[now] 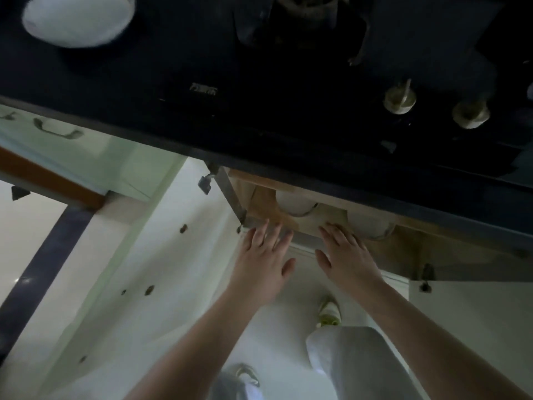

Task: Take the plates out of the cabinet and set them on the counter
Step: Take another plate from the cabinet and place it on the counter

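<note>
I look straight down at a dark counter (178, 116) with an open cabinet (271, 197) under it. Two white plates stand inside, one (294, 202) to the left and one (367, 225) to the right, both partly hidden by the counter edge. A white plate (78, 20) lies on the counter at the far left. My left hand (264, 261) reaches toward the cabinet's metal front rail, fingers spread, holding nothing. My right hand (346, 255) is beside it, fingers apart, with its fingertips just below the right plate.
The cabinet door (161, 255) hangs open to the left, a second door (473, 307) to the right. A stove burner (305, 13) and two knobs (401, 99) (470, 114) sit on the counter. A drawer handle (57, 128) is at left. My feet (328, 311) stand on the white floor.
</note>
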`<control>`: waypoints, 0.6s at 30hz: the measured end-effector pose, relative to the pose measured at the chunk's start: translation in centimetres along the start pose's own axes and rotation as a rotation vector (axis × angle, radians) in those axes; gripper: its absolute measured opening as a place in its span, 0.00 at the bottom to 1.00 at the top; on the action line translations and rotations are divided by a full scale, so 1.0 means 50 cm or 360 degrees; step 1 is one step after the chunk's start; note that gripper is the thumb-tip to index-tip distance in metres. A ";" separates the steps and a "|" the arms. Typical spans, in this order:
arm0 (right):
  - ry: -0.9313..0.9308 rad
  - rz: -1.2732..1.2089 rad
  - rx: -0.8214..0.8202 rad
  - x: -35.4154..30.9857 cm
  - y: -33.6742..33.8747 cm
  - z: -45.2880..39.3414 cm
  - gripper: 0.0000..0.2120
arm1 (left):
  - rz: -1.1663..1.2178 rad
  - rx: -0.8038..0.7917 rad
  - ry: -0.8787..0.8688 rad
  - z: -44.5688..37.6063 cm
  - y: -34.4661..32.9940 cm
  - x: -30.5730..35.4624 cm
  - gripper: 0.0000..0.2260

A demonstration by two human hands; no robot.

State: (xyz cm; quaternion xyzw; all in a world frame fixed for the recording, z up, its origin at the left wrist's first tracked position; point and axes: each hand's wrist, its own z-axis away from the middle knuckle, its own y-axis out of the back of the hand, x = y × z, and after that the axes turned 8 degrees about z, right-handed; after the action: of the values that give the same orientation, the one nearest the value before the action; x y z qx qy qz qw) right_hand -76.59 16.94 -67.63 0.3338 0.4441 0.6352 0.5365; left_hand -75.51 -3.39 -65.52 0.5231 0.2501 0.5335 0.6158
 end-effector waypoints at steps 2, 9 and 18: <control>0.0030 0.0059 -0.0012 0.007 -0.060 -0.054 0.29 | 0.0009 0.0031 -0.0003 -0.039 -0.060 -0.013 0.32; -0.0015 0.0231 0.0050 0.058 -0.249 -0.224 0.27 | 0.0004 0.0087 0.0058 -0.193 -0.287 -0.082 0.32; 0.0085 0.0318 0.0031 0.123 -0.490 -0.413 0.30 | -0.0034 0.0302 -0.0059 -0.416 -0.521 -0.197 0.27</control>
State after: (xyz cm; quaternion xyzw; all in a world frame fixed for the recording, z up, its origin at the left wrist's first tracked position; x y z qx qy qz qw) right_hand -86.98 19.44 -98.43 0.3646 0.4290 0.6899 0.4551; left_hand -86.23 -1.55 -98.54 0.5861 0.2936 0.4912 0.5736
